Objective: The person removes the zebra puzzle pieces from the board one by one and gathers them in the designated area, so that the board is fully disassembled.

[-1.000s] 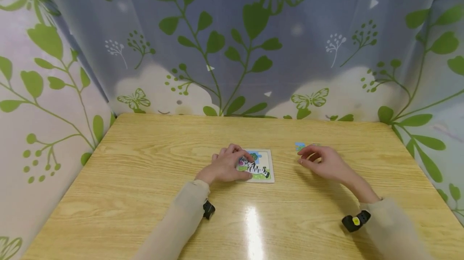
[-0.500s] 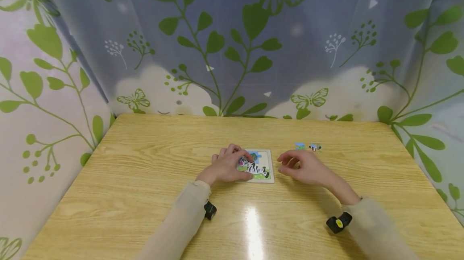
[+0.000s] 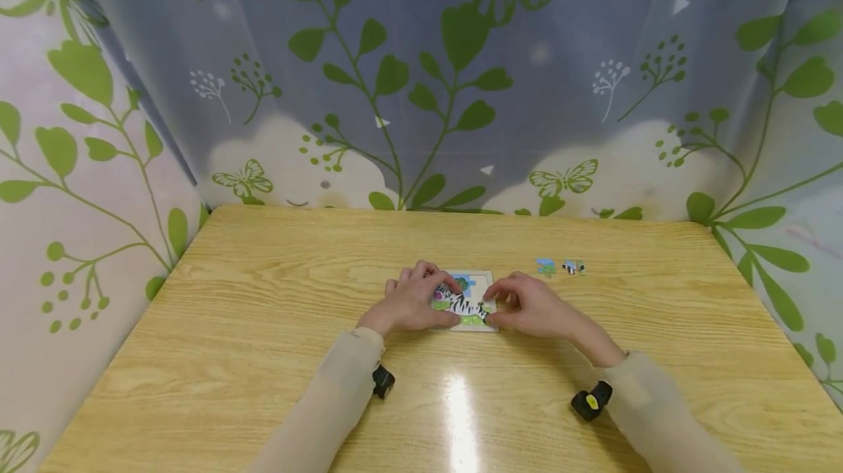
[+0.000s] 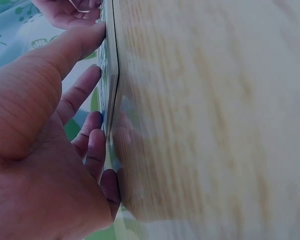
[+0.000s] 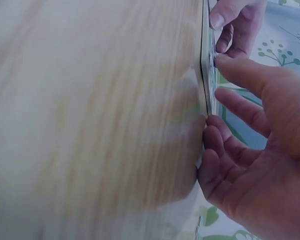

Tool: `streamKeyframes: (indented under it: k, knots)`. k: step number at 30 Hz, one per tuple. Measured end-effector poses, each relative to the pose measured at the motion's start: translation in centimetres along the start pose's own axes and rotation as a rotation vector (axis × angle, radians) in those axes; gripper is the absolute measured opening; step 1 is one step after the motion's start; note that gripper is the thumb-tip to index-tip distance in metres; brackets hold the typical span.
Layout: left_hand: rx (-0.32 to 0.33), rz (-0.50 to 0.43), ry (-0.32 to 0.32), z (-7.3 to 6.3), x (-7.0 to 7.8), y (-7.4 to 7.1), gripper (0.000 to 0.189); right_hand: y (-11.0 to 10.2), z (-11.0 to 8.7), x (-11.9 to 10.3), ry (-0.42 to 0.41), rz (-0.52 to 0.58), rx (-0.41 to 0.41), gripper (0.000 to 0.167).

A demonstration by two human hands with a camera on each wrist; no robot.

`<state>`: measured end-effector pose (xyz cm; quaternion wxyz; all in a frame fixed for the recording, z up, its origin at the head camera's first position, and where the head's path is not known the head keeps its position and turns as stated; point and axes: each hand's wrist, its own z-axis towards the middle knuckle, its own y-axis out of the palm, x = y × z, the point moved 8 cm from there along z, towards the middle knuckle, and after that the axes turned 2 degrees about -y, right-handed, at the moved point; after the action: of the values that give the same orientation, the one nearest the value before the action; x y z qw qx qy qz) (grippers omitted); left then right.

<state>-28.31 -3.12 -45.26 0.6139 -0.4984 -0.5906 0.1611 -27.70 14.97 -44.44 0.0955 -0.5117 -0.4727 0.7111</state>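
Observation:
A small framed jigsaw puzzle (image 3: 484,279) with a zebra picture lies flat on the table. A cream gap shows at its upper right. My left hand (image 3: 410,303) rests on its left side, thumb and index fingertip on the zebra pieces and the other fingers beyond the edge. My right hand (image 3: 536,306) touches the right side with thumb and index fingertip near the zebra's rear. In the left wrist view, the left thumb (image 4: 77,42) reaches the board's edge. The right fingers (image 5: 245,107) lie loosely bent along the board in the right wrist view.
Two loose puzzle pieces lie behind the right hand: a blue-green piece (image 3: 545,266) and a black, white and blue piece (image 3: 573,267). The wooden table (image 3: 276,275) meets a leaf-patterned curtain (image 3: 421,129) at the back.
My right hand has moved left from beside the loose pieces to the puzzle's right side, uncovering the black-and-white piece. The left hand has stayed on the board.

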Motion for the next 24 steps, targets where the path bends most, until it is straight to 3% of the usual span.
streamKeyframes:
  k: [24]
  knots:
    - [-0.003, 0.002, -0.009, -0.09, 0.2, -0.09, 0.041, 0.89, 0.39, 0.01, 0.094, 0.061, -0.037, 0.027]
